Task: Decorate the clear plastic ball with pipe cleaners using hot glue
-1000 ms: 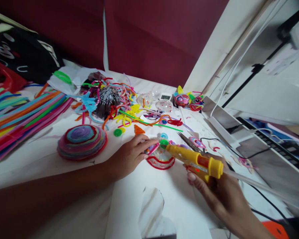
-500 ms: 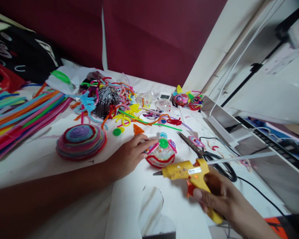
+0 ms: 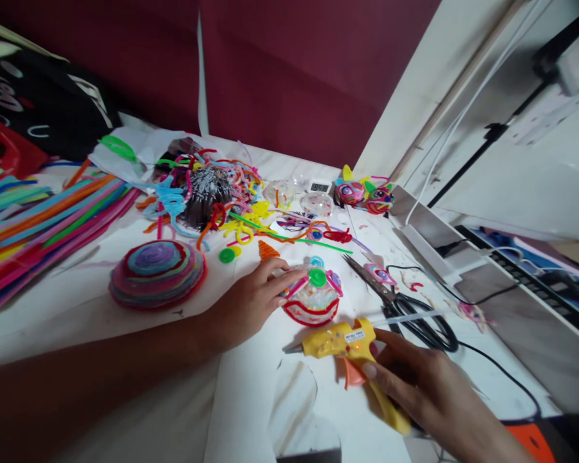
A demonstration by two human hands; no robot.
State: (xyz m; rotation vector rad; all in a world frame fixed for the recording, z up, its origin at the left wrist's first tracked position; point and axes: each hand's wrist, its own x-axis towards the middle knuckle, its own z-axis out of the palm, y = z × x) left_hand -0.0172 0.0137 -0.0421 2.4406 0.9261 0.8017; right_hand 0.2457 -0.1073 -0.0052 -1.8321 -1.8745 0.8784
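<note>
In front of me on the paper sits a clear plastic ball decorated with coiled pipe cleaners: a green spiral on its upper part, pink pieces at the sides and a red curved outline below. My left hand reaches in from the left, its fingers against the ball's left side and upper edge. My right hand holds a yellow hot glue gun by its handle, thumb on the near side. The gun's nozzle points left, just below the ball, and its orange trigger shows. A clear glue stick sticks out behind.
Black-handled scissors lie right of the ball. A striped pipe-cleaner dome stands left, beyond my forearm. Bundled pipe cleaners, a tangled heap and finished colourful pieces lie farther back. A black cord runs along the right.
My right hand has moved the glue gun left and slightly down, and the grip on its handle looks looser. My left hand and the ball stay in place.
</note>
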